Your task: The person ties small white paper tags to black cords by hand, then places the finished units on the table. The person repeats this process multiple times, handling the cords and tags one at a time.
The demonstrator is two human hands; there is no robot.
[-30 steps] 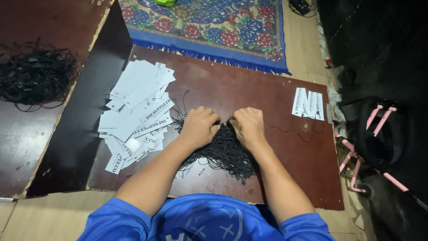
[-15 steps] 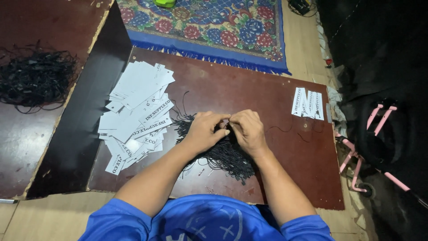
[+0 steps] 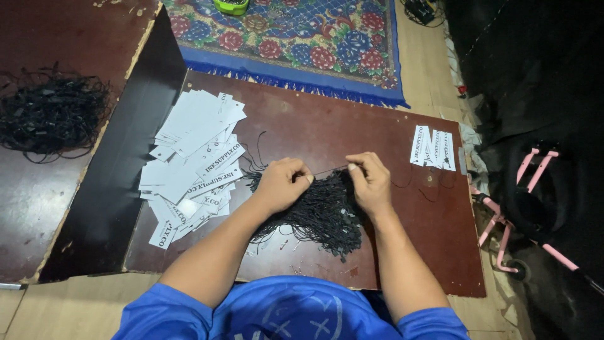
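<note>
cord [image 3: 328, 170], thin and black, runs taut between both hands above the cord pile [image 3: 318, 211] on the brown board [image 3: 327, 123]; left hand [image 3: 282, 184] pinches one end, right hand [image 3: 370, 179] pinches the other; white tags [image 3: 192, 160] lie heaped just left; a few more tags [image 3: 433, 147] sit well right; another cord heap [image 3: 50, 113] far left.

Home floor workspace: patterned rug [image 3: 296, 44]

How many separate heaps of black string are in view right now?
2. One pile of black strings lies on the brown board under the left hand and right hand. Another black string heap sits far left on the darker board. Loose strands may hide elsewhere.
</note>
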